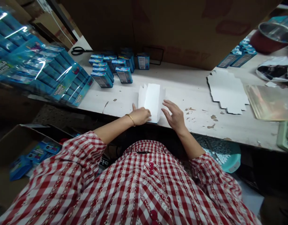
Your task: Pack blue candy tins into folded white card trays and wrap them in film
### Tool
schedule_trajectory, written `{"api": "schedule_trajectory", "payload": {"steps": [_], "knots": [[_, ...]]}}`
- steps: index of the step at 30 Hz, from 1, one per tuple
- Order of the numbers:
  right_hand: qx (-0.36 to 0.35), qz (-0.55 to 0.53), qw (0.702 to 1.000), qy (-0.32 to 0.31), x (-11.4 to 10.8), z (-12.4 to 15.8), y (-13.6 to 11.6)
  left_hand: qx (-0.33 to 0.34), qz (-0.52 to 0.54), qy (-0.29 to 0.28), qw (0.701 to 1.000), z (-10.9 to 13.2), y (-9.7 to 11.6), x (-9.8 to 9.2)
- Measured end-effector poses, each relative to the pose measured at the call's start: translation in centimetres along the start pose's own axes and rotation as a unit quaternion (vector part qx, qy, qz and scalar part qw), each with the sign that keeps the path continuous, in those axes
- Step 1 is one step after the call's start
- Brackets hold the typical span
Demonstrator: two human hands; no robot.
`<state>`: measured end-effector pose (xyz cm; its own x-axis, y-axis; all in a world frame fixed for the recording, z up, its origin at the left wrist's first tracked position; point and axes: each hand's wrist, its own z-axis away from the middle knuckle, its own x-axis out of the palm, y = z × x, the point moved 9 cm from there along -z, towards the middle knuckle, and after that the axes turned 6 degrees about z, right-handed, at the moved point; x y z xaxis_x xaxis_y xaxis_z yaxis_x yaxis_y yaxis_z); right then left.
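A white cardboard carton (152, 99), partly folded with its side flaps standing up, lies at the table's front edge. My left hand (141, 116) is at its near left corner, thumb on the outer left side and bent fingers over the near end. Just right of the carton, my right hand (174, 116) has its fingers apart and holds nothing. Whether its fingertips touch the right flap, I cannot tell. Farther right lies a stack of flat white die-cut card blanks (226, 90).
Several small blue boxes (123, 75) stand at the back left, near black scissors (79, 51). Wrapped blue display packs (57, 75) are piled left. A large brown cardboard box (167, 34) blocks the back. Clear plastic sheets (270, 101) lie right; a turquoise basin (235, 157) sits below the table.
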<state>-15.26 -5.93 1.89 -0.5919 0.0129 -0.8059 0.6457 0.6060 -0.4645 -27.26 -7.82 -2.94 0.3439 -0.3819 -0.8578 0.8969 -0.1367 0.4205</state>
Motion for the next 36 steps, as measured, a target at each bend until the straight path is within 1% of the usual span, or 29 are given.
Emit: {"api": "schedule_trajectory", "payload": {"steps": [1,2,3,4,5,6,7,8,10,12,13,14,15,16,17,18,19,20,21,22,23,26,28,30,33,34,36], "knots": [[-0.010,0.036,0.999,-0.021,0.3,-0.9,-0.8,0.003,0.031,0.075,0.997,0.3,-0.8,-1.7],[-0.030,0.071,0.995,-0.064,1.4,-1.7,-1.8,-0.002,0.056,0.145,0.988,0.6,-1.9,-3.4],[-0.054,0.104,0.986,-0.120,3.0,-2.3,-2.9,-0.018,0.076,0.203,0.976,0.7,-3.2,-4.9],[-0.077,0.136,0.971,-0.182,4.9,-2.6,-4.0,-0.038,0.093,0.248,0.964,0.5,-4.7,-6.1],[-0.092,0.164,0.952,-0.242,6.8,-2.6,-4.9,-0.061,0.106,0.268,0.956,0.0,-6.2,-6.9],[-0.099,0.187,0.931,-0.297,8.6,-2.4,-5.6,-0.090,0.119,0.269,0.952,-0.9,-7.7,-7.3],[-0.099,0.201,0.912,-0.344,10.0,-1.9,-6.1,-0.125,0.130,0.258,0.949,-1.9,-9.2,-7.4],[-0.099,0.208,0.896,-0.381,11.0,-1.2,-6.6,-0.158,0.139,0.242,0.947,-2.9,-10.5,-7.2],[-0.111,0.198,0.872,-0.433,11.8,0.5,-7.7,-0.207,0.159,0.205,0.943,-4.6,-12.4,-6.5],[-0.139,0.173,0.856,-0.466,11.5,2.1,-8.7,-0.235,0.191,0.176,0.937,-5.7,-13.4,-5.1],[-0.149,0.162,0.855,-0.469,10.9,2.4,-8.9,-0.241,0.206,0.165,0.934,-6.0,-13.6,-4.3],[-0.147,0.154,0.864,-0.457,10.2,2.0,-8.7,-0.243,0.219,0.157,0.932,-6.0,-13.6,-3.4],[-0.129,0.150,0.882,-0.427,9.3,1.1,-8.0,-0.244,0.229,0.154,0.930,-5.8,-13.4,-2.7],[-0.094,0.152,0.907,-0.380,8.3,-0.5,-6.7,-0.240,0.232,0.156,0.930,-5.5,-13.1,-2.1],[-0.041,0.158,0.931,-0.326,7.2,-2.2,-4.9,-0.233,0.229,0.162,0.931,-5.1,-12.7,-1.7],[0.021,0.167,0.946,-0.276,6.3,-3.8,-2.8,-0.223,0.222,0.169,0.934,-4.6,-12.2,-1.5],[0.082,0.175,0.950,-0.245,5.8,-4.8,-0.6,-0.211,0.213,0.177,0.937,-4.1,-11.6,-1.4],[0.130,0.180,0.945,-0.240,5.9,-5.4,1.3,-0.193,0.201,0.182,0.943,-3.8,-10.9,-1.4],[0.161,0.179,0.938,-0.249,6.4,-5.7,2.8,-0.169,0.186,0.182,0.951,-3.5,-10.1,-1.5],[0.175,0.177,0.932,-0.263,7.0,-5.7,3.7,-0.145,0.168,0.176,0.959,-3.3,-9.3,-1.5],[0.171,0.173,0.930,-0.275,7.6,-5.7,4.1,-0.126,0.150,0.163,0.967,-3.3,-8.6,-1.5],[0.098,0.172,0.935,-0.293,8.8,-5.3,3.0,-0.097,0.109,0.107,0.983,-3.7,-7.3,-1.2],[0.055,0.180,0.931,-0.312,9.3,-5.2,2.2,-0.101,0.090,0.078,0.988,-4.3,-7.1,-1.3],[0.045,0.178,0.924,-0.334,9.5,-5.4,2.1,-0.106,0.075,0.058,0.990,-5.0,-7.0,-1.3],[0.078,0.151,0.921,-0.351,9.7,-6.1,2.8,-0.132,0.098,0.036,0.986,-5.7,-7.5,-1.0],[0.091,0.141,0.921,-0.353,9.7,-6.3,3.1,-0.144,0.111,0.039,0.983,-5.8,-7.7,-0.9],[0.111,0.125,0.924,-0.343,9.8,-6.6,3.5,-0.166,0.126,0.063,0.976,-5.7,-8.2,-1.0]]}}
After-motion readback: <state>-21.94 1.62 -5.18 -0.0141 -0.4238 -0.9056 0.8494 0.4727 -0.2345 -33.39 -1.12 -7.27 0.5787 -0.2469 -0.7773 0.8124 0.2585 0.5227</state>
